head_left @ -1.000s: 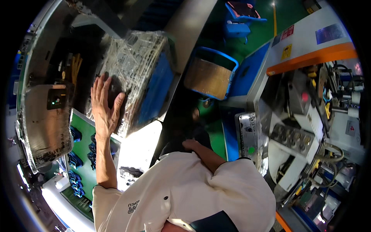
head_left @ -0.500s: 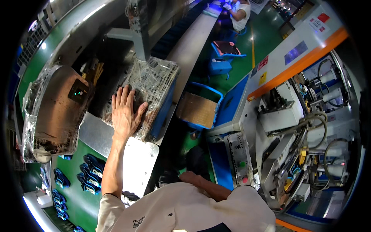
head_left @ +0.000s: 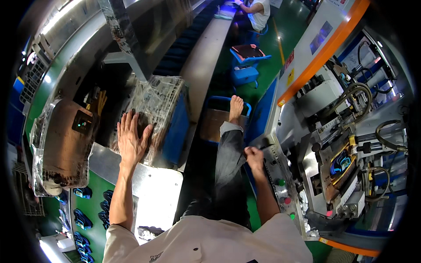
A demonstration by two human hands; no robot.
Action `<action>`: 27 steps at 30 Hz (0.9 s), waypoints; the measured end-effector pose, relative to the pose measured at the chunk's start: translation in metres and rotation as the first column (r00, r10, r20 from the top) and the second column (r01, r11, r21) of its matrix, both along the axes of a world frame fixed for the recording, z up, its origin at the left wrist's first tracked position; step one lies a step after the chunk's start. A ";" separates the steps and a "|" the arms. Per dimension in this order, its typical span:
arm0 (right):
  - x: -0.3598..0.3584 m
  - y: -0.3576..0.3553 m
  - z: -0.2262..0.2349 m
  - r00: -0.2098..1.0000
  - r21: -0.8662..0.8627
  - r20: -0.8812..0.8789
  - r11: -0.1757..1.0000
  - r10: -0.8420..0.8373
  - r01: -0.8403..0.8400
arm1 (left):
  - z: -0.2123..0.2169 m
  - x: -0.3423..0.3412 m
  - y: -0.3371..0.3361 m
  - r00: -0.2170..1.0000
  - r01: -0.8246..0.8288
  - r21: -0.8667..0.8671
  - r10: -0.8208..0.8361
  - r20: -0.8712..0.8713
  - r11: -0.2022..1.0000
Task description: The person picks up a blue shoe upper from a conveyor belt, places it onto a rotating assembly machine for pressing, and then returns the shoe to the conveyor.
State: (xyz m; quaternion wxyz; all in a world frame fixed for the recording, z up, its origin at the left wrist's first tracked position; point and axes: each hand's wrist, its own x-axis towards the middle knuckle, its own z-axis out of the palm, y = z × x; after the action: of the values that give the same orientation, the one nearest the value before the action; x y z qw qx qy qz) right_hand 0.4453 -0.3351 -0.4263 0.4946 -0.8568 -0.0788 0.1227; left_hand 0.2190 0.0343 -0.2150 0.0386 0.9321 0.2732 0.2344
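Note:
My left hand [head_left: 133, 139] lies flat, fingers spread, on a box [head_left: 160, 94] wrapped in clear, worn plastic film with a blue side. My right hand [head_left: 254, 158] is closed beside my raised leg in dark grey trousers [head_left: 229, 153]; whatever its fingers hold, if anything, is hidden. The bare foot [head_left: 236, 107] of that leg is over a blue-framed stool [head_left: 215, 125] with a brown cardboard seat. Right of my right hand is a machine control panel [head_left: 278, 175] with green and red buttons.
At right, a machine [head_left: 342, 144] with hoses and clamps stands open under an orange-edged panel [head_left: 324, 52]. A plastic-wrapped metal cover [head_left: 66, 149] is at left. Blue-and-black shoes [head_left: 82, 219] stand on the green floor. A co-worker [head_left: 256, 15] sits at the far conveyor.
My leg has come up and forward, its bare foot now over the stool. My right hand has moved from my lap to the right of the leg. The left hand stays on the box.

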 end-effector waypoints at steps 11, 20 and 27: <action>-0.002 0.052 -0.158 0.540 -0.068 -0.758 0.868 -0.366 0.492 | 0.011 0.009 -0.006 0.999 -0.030 -0.106 0.027 -0.030 0.994; -0.036 0.011 -0.223 0.756 0.243 -0.577 0.818 -0.309 0.521 | 0.009 0.008 -0.007 0.999 -0.019 -0.151 0.014 -0.034 0.988; -0.043 -0.005 -0.283 0.838 0.392 -0.493 0.799 -0.235 0.455 | 0.015 0.016 -0.006 0.999 0.044 -0.198 -0.042 0.013 0.979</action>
State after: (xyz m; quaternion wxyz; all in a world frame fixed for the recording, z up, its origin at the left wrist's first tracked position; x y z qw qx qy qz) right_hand 0.4025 -0.3403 -0.7094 0.7159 -0.6534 0.1621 0.1849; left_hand 0.2347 0.0280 -0.2001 0.1376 0.9283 0.2748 0.2092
